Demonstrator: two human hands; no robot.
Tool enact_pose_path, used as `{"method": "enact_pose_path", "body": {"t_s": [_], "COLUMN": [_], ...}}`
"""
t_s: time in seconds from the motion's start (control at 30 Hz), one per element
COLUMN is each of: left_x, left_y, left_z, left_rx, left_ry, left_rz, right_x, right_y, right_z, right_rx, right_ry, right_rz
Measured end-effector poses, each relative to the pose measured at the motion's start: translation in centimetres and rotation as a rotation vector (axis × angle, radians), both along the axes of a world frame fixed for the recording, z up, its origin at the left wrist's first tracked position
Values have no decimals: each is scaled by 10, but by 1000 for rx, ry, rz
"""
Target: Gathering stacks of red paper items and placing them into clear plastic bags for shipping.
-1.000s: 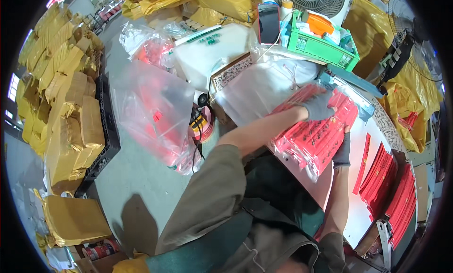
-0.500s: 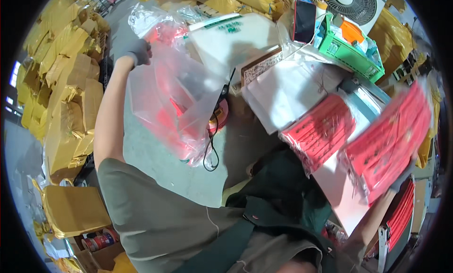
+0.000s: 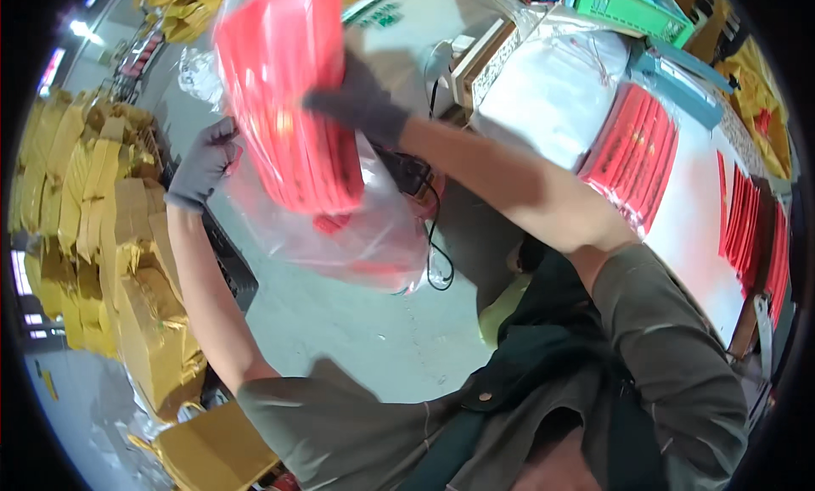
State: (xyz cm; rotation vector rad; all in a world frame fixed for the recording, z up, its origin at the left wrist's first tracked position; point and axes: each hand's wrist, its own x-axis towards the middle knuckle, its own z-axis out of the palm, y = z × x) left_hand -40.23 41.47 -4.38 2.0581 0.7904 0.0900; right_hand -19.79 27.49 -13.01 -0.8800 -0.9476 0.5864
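Note:
My right hand (image 3: 361, 105), in a grey glove, grips a clear-wrapped pack of overlapping red paper pieces (image 3: 293, 109). The pack is tilted and slightly blurred, held over a large clear plastic bag (image 3: 356, 245). More red things show through the bag's film. To the left of the pack, my grey-gloved left hand (image 3: 202, 162) is closed at the bag's edge; its fingertips are partly hidden. On the white table at right lies a similar red pack (image 3: 632, 156).
Behind that pack lie white plastic sheets (image 3: 548, 88), a teal tool (image 3: 679, 84) and a green basket (image 3: 632, 11). Red pieces stand in a rack (image 3: 743, 228) at far right. Yellow-wrapped cartons (image 3: 93, 219) pile up at left. A black cord (image 3: 437, 236) hangs by the bag.
My right hand has carried the red pack from the far right across to above the plastic bag. My left hand has come lower and slightly left, still at the bag's edge. The view has shifted.

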Motion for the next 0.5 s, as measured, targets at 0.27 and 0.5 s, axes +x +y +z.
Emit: {"method": "enact_pose_path", "body": {"t_s": [0.27,0.5], "left_x": [-36,-75], "left_y": [-23,-123], "left_z": [-47,-44], "left_rx": [-339,235], "left_ry": [-662,-997], "left_rz": [249,453], "right_x": [-75,-95], "right_y": [-59,-34], "right_z": [-124,-118], "right_rx": [-543,-896], "right_ry": [-676,-872], "right_rz": [412,514]}}
